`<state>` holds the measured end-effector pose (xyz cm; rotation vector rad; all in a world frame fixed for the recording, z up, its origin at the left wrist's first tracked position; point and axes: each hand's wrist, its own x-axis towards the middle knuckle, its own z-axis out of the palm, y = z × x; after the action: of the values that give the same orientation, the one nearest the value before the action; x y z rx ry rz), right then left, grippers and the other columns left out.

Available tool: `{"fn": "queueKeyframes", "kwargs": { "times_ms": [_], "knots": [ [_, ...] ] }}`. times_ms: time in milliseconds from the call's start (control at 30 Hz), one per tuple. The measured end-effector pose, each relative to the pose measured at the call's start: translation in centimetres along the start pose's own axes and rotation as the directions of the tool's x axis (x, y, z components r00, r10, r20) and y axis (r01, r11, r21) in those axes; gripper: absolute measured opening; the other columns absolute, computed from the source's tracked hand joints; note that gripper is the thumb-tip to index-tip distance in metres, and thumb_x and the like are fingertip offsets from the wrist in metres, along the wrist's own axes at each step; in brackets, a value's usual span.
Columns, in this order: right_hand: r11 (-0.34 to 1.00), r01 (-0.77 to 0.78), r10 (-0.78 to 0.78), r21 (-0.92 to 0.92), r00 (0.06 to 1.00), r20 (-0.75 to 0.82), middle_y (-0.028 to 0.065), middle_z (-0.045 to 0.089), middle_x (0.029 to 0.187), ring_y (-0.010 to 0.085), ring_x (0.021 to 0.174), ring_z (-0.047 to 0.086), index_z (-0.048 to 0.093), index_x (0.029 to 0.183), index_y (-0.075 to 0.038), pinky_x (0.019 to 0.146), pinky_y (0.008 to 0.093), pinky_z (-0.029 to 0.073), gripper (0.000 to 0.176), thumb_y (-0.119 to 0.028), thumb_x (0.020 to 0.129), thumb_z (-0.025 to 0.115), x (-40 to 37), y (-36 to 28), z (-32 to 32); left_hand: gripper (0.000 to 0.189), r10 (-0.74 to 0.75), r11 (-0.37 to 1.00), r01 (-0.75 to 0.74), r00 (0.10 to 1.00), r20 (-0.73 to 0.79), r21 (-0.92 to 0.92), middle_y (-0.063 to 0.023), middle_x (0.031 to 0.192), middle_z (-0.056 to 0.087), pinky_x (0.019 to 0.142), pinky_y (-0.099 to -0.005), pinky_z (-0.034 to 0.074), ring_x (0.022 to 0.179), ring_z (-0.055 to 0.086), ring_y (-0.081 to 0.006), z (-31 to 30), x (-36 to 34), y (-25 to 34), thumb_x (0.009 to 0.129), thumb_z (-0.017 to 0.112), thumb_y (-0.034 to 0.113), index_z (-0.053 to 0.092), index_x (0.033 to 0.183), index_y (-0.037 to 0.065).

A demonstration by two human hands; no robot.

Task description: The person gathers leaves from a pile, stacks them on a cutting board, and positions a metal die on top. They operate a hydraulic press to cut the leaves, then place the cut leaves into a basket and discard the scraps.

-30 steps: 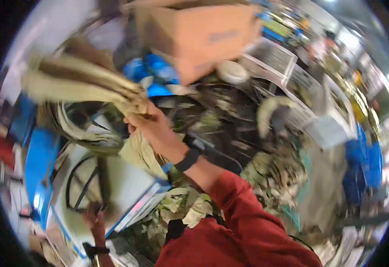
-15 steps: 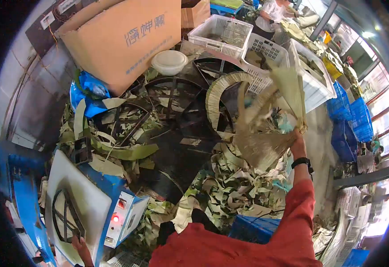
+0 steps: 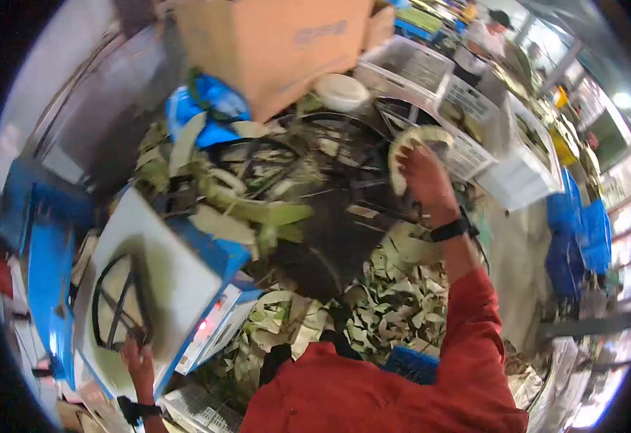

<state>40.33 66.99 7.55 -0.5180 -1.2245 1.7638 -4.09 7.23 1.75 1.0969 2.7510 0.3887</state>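
Note:
At the lower left, my left hand (image 3: 139, 361) grips the lower corner of a black curved frame with inner bars (image 3: 117, 307). This frame rests on a white board (image 3: 174, 263) on top of a blue machine. My right hand (image 3: 427, 177) reaches forward, its fingers apart over a curved, pale ruffled strip (image 3: 436, 134) and touching it. Motion blur hides exactly how the fingertips meet the strip. Larger black frames (image 3: 340, 133) lie among leaf scraps ahead of me.
A large cardboard box (image 3: 301, 50), a round white lidded tub (image 3: 341, 92) and white crates (image 3: 405, 68) stand at the back. Leaf pieces (image 3: 402, 289) cover the floor near me. Blue crates (image 3: 595, 234) are at the right. Another person (image 3: 483, 45) stands far back.
The fan of dry leaves is gone from my right hand, which has moved left and forward to the curved strip. My left hand remains at the black frame. The view has shifted.

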Motion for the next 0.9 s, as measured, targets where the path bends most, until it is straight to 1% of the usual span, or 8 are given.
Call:
{"fn": "queueKeyframes", "kwargs": {
  "times_ms": [33, 100, 167, 233, 300, 567, 833, 900],
  "knots": [
    [0.995, -0.045, 0.037, 0.089, 0.994, 0.099, 0.0095, 0.06, 0.109, 0.0244, 0.099, 0.058, 0.052, 0.115, -0.003, 0.086, 0.0376, 0.046, 0.033, -0.026, 0.091, 0.053, 0.8, 1.5, 5.9, 0.049, 0.01, 1.0, -0.01, 1.0, 0.003, -0.029, -0.0217, 0.135, 0.042, 0.109, -0.0468, 0.021, 0.126, 0.037, -0.0384, 0.5, -0.2, -0.5, 0.088, 0.056, 0.022, 0.044, 0.13, 0.0],
    [0.84, 0.139, 0.103, -0.524, 0.908, 0.407, 0.0119, 0.061, 0.106, 0.0249, 0.099, 0.059, 0.055, 0.111, -0.002, 0.086, 0.0375, 0.045, 0.033, -0.028, 0.09, 0.054, -0.8, 3.7, 19.7, 0.051, 0.081, 0.989, -0.084, 0.996, -0.032, -0.118, -0.0193, 0.131, 0.047, 0.105, -0.0468, 0.027, 0.122, 0.041, -0.0356, -1.2, 0.3, 2.3, 0.081, 0.064, 0.021, 0.048, 0.125, 0.001],
    [0.654, 0.611, -0.071, -0.447, 0.638, 0.767, 0.0142, 0.061, 0.098, 0.0277, 0.095, 0.059, 0.057, 0.108, -0.002, 0.085, 0.0378, 0.045, 0.03, -0.023, 0.088, 0.055, -3.6, 13.3, 29.8, 0.045, 0.197, 0.95, -0.24, 0.958, -0.21, -0.202, -0.0184, 0.122, 0.053, 0.099, -0.0439, 0.033, 0.116, 0.045, -0.035, 2.7, 0.2, -2.8, 0.075, 0.069, 0.018, 0.055, 0.114, 0.002],
    [0.656, 0.669, 0.038, -0.348, 0.431, 0.902, 0.0163, 0.057, 0.105, 0.0309, 0.102, 0.054, 0.055, 0.111, -0.001, 0.091, 0.0402, 0.042, 0.032, -0.018, 0.084, 0.057, -8.0, 18.1, 39.4, 0.047, 0.26, 0.964, -0.266, 0.956, -0.132, -0.024, -0.0226, 0.12, 0.053, 0.098, -0.0459, 0.034, 0.117, 0.045, -0.0376, -2.0, 0.4, 2.2, 0.076, 0.067, 0.031, 0.057, 0.107, -0.002],
    [0.358, 0.911, -0.13, -0.206, 0.267, 0.955, 0.0152, 0.052, 0.117, 0.0311, 0.113, 0.046, 0.052, 0.114, -0.001, 0.098, 0.0431, 0.035, 0.037, -0.014, 0.081, 0.058, -10.1, 22.3, 46.1, 0.051, 0.333, 0.933, -0.347, 0.934, -0.129, -0.097, -0.0242, 0.122, 0.051, 0.101, -0.0467, 0.033, 0.119, 0.044, -0.0386, -0.5, 1.1, 0.5, 0.078, 0.064, 0.036, 0.056, 0.108, -0.004],
    [0.203, 0.927, 0.138, -0.315, 0.291, 0.947, 0.0111, 0.056, 0.097, 0.029, 0.097, 0.051, 0.056, 0.099, -0.004, 0.087, 0.0412, 0.04, 0.025, -0.013, 0.076, 0.059, -10.2, 26.1, 52.7, 0.056, 0.273, 0.948, -0.297, 0.943, -0.191, -0.111, -0.024, 0.125, 0.048, 0.101, -0.0453, 0.034, 0.12, 0.044, -0.0389, -1.6, 0.8, 1.8, 0.081, 0.057, 0.044, 0.055, 0.111, -0.004],
    [0.191, 0.913, 0.209, -0.361, 0.321, 0.924, 0.01, 0.058, 0.086, 0.0281, 0.073, 0.062, 0.058, 0.094, -0.008, 0.062, 0.0401, 0.05, 0.02, -0.018, 0.077, 0.062, -11.8, 19.0, 52.6, 0.052, 0.321, 0.943, -0.275, 0.901, 0.291, -0.189, -0.0166, 0.114, 0.057, 0.095, -0.0431, 0.041, 0.111, 0.052, -0.0349, -9.2, 2.2, 3.2, 0.074, 0.067, 0.04, 0.058, 0.112, 0.005],
    [0.219, 0.831, 0.213, -0.512, 0.471, 0.856, 0.011, 0.059, 0.088, 0.0292, 0.072, 0.062, 0.059, 0.097, -0.007, 0.06, 0.0408, 0.05, 0.024, -0.02, 0.078, 0.063, -11.3, 16.9, 49.6, 0.045, 0.534, 0.828, -0.538, 0.843, -0.067, -0.161, -0.0153, 0.114, 0.058, 0.095, -0.0432, 0.041, 0.11, 0.052, -0.035, -10.8, 1.3, 4.2, 0.075, 0.067, 0.032, 0.059, 0.111, 0.006]
  ]
}}
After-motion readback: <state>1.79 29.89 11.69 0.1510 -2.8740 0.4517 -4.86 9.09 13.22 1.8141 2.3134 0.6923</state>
